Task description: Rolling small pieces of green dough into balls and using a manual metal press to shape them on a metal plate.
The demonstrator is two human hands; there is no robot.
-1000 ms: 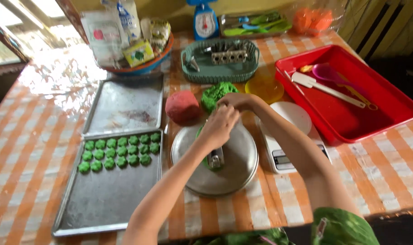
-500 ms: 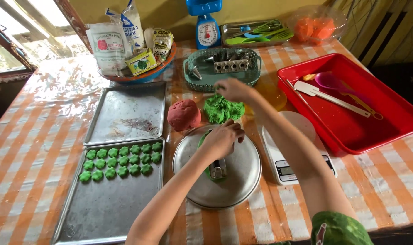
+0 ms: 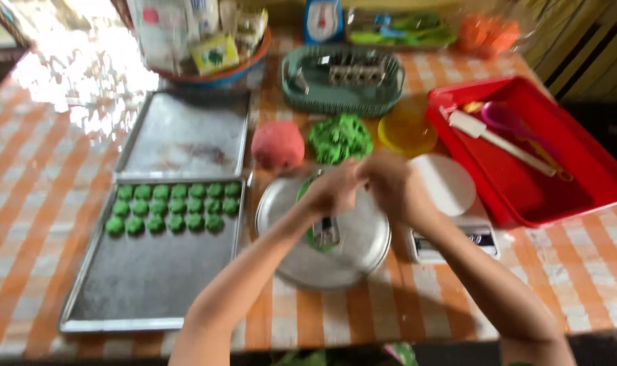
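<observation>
Both hands meet over the round metal plate [image 3: 349,261], motion-blurred. Left hand [image 3: 332,193] is curled around a small metal tool [image 3: 326,232] standing on the plate over a smear of green dough. Right hand [image 3: 389,183] is closed, fingertips pinched against the left; what it grips, cannot tell.

Plate: shiny, shallow, circular, on the orange-and-white checked counter [image 3: 24,203]. Just behind it are a smooth red dough ball [image 3: 277,144] and a crumbly green dough lump [image 3: 340,137], side by side. To the right of those lies a yellow lid [image 3: 406,132]. A white scale [image 3: 450,217] with a round top sits right of the plate, partly hidden by the right forearm.

On the left, two rectangular metal trays. The near tray [image 3: 152,278] is dark and carries green cookies [image 3: 173,207] in three rows at its far end, roughly eighteen; blur blocks an exact count. The far tray [image 3: 186,132] looks floured.

A red plastic bin [image 3: 559,196] at right holds a white spatula [image 3: 501,139] and a pink scoop [image 3: 501,115]. A green basket [image 3: 342,95] at the back holds metal pieces. A bowl [image 3: 220,71] of packets stands back left.
</observation>
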